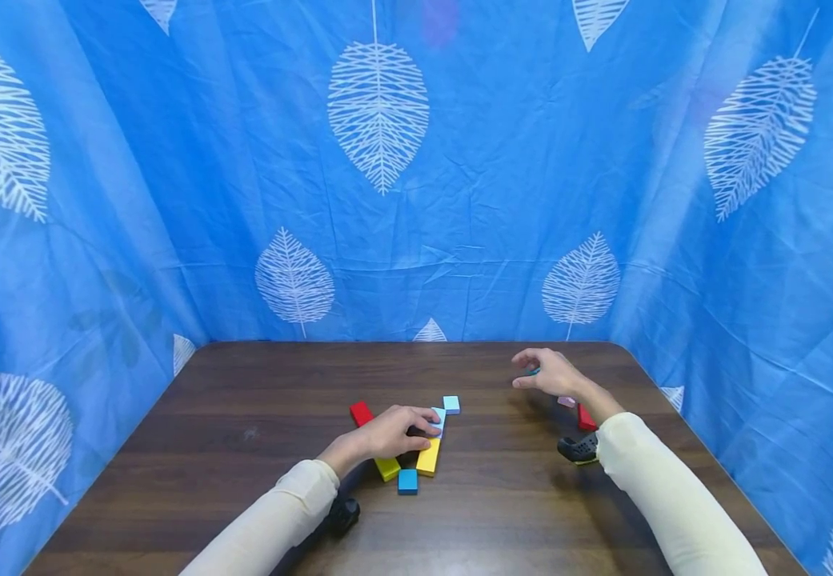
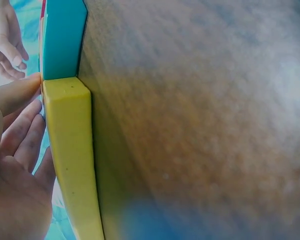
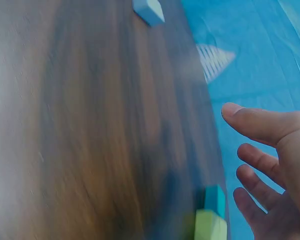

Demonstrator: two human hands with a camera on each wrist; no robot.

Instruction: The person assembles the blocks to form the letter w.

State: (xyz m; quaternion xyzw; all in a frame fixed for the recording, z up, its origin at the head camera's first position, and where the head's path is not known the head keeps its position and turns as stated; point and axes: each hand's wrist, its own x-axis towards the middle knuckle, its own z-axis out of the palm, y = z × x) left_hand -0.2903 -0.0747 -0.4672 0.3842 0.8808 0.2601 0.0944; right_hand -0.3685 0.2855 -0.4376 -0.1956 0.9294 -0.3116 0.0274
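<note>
My left hand [image 1: 394,432] lies low over a group of toy blocks. Its fingertips reach a light blue block [image 1: 438,420], which meets a yellow block [image 1: 427,460] end to end. In the left wrist view the thumb touches by the joint of a teal block [image 2: 65,40] and a yellow one [image 2: 70,145]; the other fingers stretch out fairly straight. At the right, my right hand [image 1: 547,373] hovers above the table, thumb and fingers apart, gripping nothing. Below it in the right wrist view are a teal block [image 3: 215,200] and a light green block [image 3: 210,226].
Around the left hand lie a red block [image 1: 361,413], a yellow-green block [image 1: 388,470], a blue block [image 1: 407,482] and a pale blue block [image 1: 451,404]. A pink block [image 1: 566,402] and a red one sit by the right forearm. Blue curtains border the wooden table [image 1: 258,448].
</note>
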